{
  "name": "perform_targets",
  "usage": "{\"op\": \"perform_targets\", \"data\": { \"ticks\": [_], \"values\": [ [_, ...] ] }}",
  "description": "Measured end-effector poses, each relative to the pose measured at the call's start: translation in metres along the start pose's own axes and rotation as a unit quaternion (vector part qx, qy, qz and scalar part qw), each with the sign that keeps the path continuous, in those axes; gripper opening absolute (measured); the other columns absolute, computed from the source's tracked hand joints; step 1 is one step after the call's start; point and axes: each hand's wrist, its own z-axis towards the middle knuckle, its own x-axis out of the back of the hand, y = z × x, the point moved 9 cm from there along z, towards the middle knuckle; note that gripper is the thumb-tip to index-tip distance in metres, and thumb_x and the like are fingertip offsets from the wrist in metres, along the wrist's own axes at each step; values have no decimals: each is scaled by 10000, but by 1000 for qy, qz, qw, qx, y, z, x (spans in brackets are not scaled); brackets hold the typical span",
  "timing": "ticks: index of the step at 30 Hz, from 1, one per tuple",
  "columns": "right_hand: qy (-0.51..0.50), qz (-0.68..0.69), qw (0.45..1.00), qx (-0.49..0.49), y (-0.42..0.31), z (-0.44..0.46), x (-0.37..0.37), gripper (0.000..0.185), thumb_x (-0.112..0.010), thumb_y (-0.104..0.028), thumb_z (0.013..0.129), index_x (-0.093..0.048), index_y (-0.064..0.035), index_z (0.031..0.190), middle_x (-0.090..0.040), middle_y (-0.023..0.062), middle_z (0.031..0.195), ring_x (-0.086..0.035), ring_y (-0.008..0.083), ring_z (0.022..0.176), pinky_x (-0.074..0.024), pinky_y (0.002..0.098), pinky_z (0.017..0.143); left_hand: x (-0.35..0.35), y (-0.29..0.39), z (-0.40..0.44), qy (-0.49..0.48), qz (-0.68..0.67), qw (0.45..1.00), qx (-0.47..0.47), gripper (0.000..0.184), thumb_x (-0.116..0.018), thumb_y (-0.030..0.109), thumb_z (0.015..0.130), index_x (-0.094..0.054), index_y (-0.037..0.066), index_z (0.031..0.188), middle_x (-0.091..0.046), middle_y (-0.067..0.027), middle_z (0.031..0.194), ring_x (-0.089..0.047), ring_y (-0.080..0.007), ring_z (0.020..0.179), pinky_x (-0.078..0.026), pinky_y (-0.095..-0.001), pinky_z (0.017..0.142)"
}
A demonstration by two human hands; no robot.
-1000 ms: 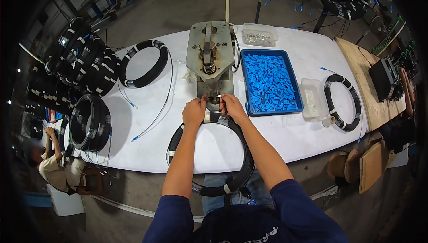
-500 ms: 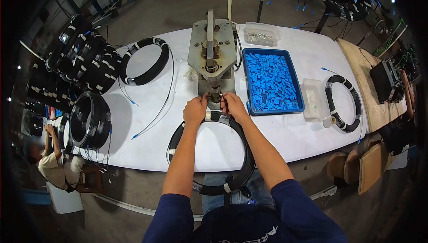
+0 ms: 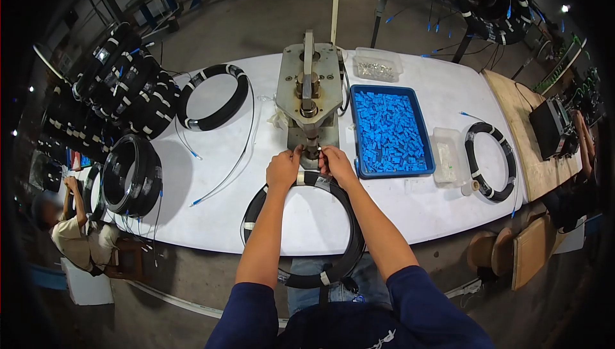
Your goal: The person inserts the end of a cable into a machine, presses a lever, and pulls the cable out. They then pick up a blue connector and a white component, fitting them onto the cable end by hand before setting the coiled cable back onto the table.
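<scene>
L hand [image 3: 282,169], R hand [image 3: 337,166] at press [image 3: 325,96], blk coil [image 3: 352,254] nearby.

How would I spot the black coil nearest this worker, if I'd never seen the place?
Find the white table, then the metal press standing on it. Between the press and the worker lies the black coil, its near side jutting past the table's edge. Unlike the other coils on the table, it has both the worker's forearms stretched across it.

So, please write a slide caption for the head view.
Left hand and right hand at a metal press, black cable coil below, blue tray of blue connector parts alongside.
</scene>
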Motion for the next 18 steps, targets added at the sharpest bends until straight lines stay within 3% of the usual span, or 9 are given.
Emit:
{"op": "perform_targets", "data": {
  "ticks": [6, 14, 16, 17, 18],
  "values": [
    [2, -15, 1000, -1, 4, 2, -1, 236, -440, -261, 1000, -563, -75, 920, -568, 6, 693, -521, 103, 538, -412, 239, 505, 1, 0, -2, -8, -1, 1000, 8, 654, -431, 639, 964, -713, 54, 887, -705, -225, 878, -673, -445, 878, -530, -510, 769],
    [52, -96, 992, 58, -11, -3, -2, 221, -439, -260, 1025, -551, -88, 1108, -569, 29, 693, -527, 105, 535, -440, 281, 503, 1, 0, -2, -3, 2, 1000, 5, 642, -442, 623, 967, -717, 47, 895, -709, -228, 876, -677, -443, 870, -537, -511, 765],
    [83, -245, 959, 117, -22, -4, 0, 255, -441, -257, 1030, -552, -70, 1162, -633, 130, 747, -633, 216, 622, -501, 358, 597, 0, 0, -2, -2, 5, 1000, 1, 642, -443, 619, 968, -718, 44, 889, -709, -226, 874, -678, -443, 863, -539, -511, 761],
    [83, -245, 959, 117, -20, -4, -1, 255, -441, -257, 1030, -552, -70, 1162, -633, 130, 747, -633, 216, 622, -501, 358, 597, -1, 0, -2, -2, 5, 1000, 1, 642, -443, 619, 968, -718, 44, 889, -709, -226, 874, -678, -443, 863, -539, -511, 761],
    [102, -290, 940, 147, -26, -7, -2, 259, -432, -260, 1029, -555, -85, 1175, -658, 187, 824, -643, 336, 755, -501, 438, 691, 0, 0, -3, 12, -5, 1000, -3, 633, -454, 611, 967, -702, 42, 843, -696, -234, 841, -670, -451, 843, -525, -516, 745]
  ]
}}
